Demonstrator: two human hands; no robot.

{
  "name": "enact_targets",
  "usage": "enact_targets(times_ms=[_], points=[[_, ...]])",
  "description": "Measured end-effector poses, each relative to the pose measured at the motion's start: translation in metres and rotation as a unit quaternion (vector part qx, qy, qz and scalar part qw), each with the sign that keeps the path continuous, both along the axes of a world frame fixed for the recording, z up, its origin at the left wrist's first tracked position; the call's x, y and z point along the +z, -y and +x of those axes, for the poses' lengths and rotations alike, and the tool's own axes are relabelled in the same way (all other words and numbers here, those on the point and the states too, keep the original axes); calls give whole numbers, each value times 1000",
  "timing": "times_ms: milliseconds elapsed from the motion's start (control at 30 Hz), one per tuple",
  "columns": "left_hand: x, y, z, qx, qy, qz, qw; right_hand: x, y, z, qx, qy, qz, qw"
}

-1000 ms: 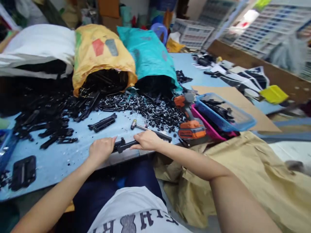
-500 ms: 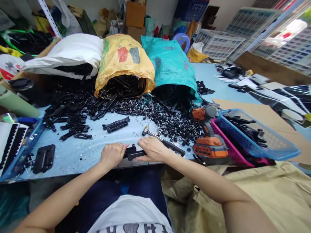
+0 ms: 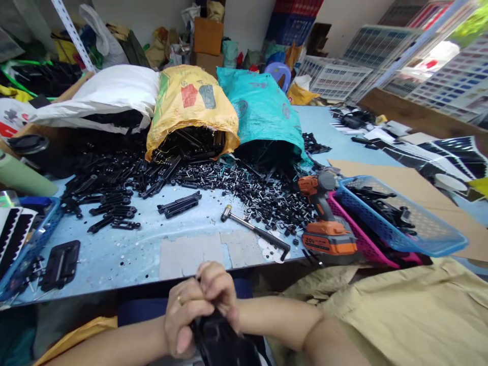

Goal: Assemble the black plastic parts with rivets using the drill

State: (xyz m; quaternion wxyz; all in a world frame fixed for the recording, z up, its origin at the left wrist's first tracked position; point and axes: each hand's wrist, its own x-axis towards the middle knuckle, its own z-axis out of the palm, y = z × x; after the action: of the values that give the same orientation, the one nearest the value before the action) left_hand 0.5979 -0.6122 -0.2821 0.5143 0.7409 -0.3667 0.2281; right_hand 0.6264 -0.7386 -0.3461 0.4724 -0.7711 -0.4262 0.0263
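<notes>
Close to my body, below the table's front edge, I hold a black plastic part [image 3: 225,341] with both hands. My left hand [image 3: 186,312] is closed around its upper left side, a ring on one finger. Fingers of my right hand [image 3: 218,285] curl over the top end, close against the left; just what they pinch is hidden. The part's lower end runs out of view. On the table ahead lies a hammer [image 3: 255,231] with a black handle. Beyond it is a pair of black plastic bars [image 3: 179,204] lying side by side.
Black parts [image 3: 114,162] and a heap of screws [image 3: 267,193] spill before a white [image 3: 114,91], a yellow [image 3: 194,101] and a teal sack [image 3: 263,107]. An orange drill [image 3: 328,234] stands at right, beside a blue basket [image 3: 438,239]. A black plate [image 3: 61,264] lies front left.
Both hands have come off the table edge toward my body with the black part, which is now turned lengthwise toward me. The hammer, no longer partly covered, lies in full view.
</notes>
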Motion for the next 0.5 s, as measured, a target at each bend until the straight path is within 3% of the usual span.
enact_targets(times_ms=[67, 133, 200, 300, 367, 433, 467, 500], points=[[-11, 0, 9, 59, 68, 41, 995, -8, -13, 13, -140, -8, 60, 988], [-28, -5, 26, 111, 140, 116, 977, -7, -14, 35, -193, 1, 145, 970], [-46, -17, 49, 158, 171, 215, 948, -2, 0, 61, -214, 44, 154, 964], [-65, -38, 88, 198, 130, 363, 901, 11, 56, 98, -281, 135, 67, 948], [-67, -48, 111, 224, 66, 405, 884, 33, 121, 113, -359, 172, 40, 916], [-62, -52, 132, 236, -7, 401, 885, 73, 205, 110, -493, 173, 23, 852], [-58, -50, 141, 222, -10, 397, 891, 99, 252, 99, -598, 153, 9, 786], [-53, -46, 149, 204, -11, 392, 897, 127, 298, 82, -704, 127, -13, 699]])
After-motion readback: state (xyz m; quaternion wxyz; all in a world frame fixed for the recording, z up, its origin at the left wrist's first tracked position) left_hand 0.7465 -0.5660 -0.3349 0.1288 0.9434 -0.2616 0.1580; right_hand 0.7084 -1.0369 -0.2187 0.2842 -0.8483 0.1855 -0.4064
